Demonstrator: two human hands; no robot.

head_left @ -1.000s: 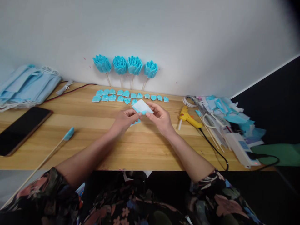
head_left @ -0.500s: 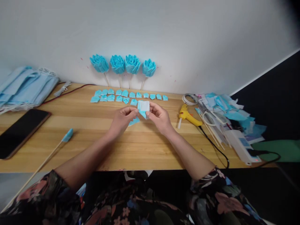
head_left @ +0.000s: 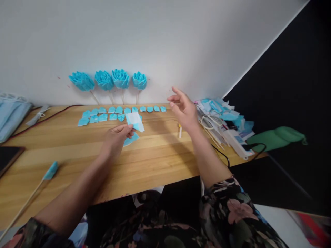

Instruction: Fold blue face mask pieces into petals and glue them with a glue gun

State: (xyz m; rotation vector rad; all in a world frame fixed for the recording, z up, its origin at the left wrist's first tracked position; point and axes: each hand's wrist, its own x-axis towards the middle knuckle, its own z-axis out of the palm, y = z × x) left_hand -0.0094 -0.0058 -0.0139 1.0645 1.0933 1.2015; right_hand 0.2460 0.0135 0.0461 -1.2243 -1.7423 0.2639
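Observation:
My left hand (head_left: 117, 137) pinches a small white-and-blue piece of mask fabric (head_left: 134, 120) between thumb and fingers, above the table. Just under it lies another blue fabric piece (head_left: 131, 139). My right hand (head_left: 183, 109) is raised with its fingers apart and holds nothing. Below that hand, the glue gun is mostly hidden; only its tip and a bit of yellow body (head_left: 180, 129) show. Two rows of folded blue petals (head_left: 102, 117) lie behind my left hand. Several blue fabric flowers (head_left: 103, 80) on sticks lean against the wall.
Face masks (head_left: 12, 115) are stacked at the left, near a dark phone (head_left: 9, 156). A stick with a blue tip (head_left: 50, 170) crosses the front left. Fabric scraps (head_left: 219, 108), a white power strip (head_left: 238, 144) and a green pouch (head_left: 278, 137) lie at the right.
My right hand has let go of the fabric piece and moved right and up, over the glue gun. My left hand keeps the piece. The view has turned to the right.

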